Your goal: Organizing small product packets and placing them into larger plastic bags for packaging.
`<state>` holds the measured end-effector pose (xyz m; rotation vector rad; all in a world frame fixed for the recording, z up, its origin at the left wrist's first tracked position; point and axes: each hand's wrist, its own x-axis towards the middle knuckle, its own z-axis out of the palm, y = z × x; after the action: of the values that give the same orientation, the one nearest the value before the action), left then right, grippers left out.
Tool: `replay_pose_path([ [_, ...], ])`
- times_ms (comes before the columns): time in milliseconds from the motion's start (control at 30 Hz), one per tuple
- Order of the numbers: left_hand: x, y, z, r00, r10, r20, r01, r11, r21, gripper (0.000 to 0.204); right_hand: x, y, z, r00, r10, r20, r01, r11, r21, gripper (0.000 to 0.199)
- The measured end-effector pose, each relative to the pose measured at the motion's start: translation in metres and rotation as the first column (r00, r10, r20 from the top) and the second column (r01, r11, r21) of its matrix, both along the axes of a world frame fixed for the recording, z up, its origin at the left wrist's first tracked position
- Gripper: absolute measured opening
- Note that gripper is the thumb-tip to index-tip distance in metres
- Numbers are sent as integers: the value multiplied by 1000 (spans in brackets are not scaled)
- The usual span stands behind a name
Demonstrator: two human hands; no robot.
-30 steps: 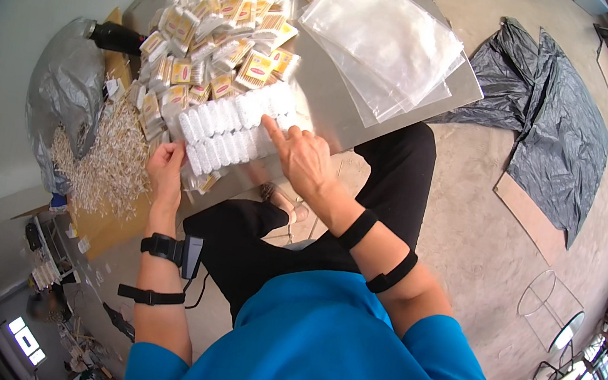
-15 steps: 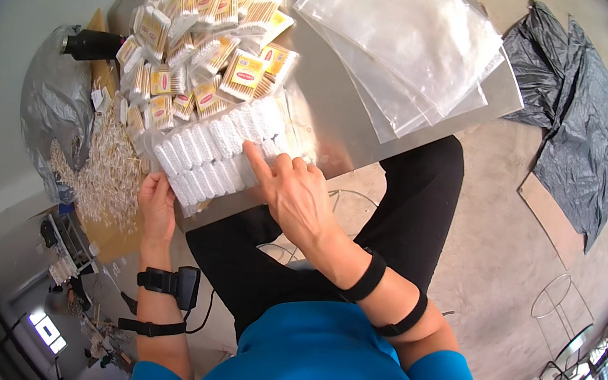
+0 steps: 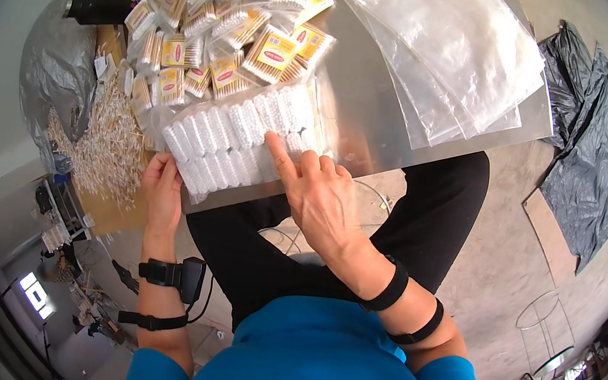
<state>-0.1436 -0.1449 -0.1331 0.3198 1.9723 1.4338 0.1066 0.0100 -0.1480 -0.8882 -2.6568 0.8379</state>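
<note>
A clear plastic bag [image 3: 237,138] lies at the table's near edge, filled with two rows of cotton swab packs whose white tips face up. My left hand [image 3: 163,184] pinches the bag's near left corner between thumb and fingers. Over the bag's near side is my right hand [image 3: 319,196]; its index finger points out and touches the packs around where the two rows meet. The other fingers of that hand are bent and hold nothing visible. Just beyond the bag rises a pile of cotton swab packs [image 3: 272,53] with yellow labels.
Flat clear bags [image 3: 447,55] are stacked on the metal table [image 3: 362,132] at the right. Loose cotton swabs [image 3: 104,146] lie in a heap on cardboard at the left, near a grey plastic bag [image 3: 55,77] and a black cylinder [image 3: 100,9]. Dark plastic sheeting [image 3: 597,153] covers floor at right.
The whole view has shifted slightly, so the table sits farther right and up. Both hands keep nearly the same places on the filled bag.
</note>
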Motion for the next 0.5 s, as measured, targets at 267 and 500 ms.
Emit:
replay_pose_path([
  [267, 10, 9, 7, 1000, 19, -8, -19, 1000, 15, 10, -1, 2, 9, 998, 67, 1, -67, 998, 19, 71],
  [500, 12, 7, 7, 999, 34, -14, -33, 998, 60, 7, -7, -3, 17, 994, 67, 87, -71, 996, 50, 83],
])
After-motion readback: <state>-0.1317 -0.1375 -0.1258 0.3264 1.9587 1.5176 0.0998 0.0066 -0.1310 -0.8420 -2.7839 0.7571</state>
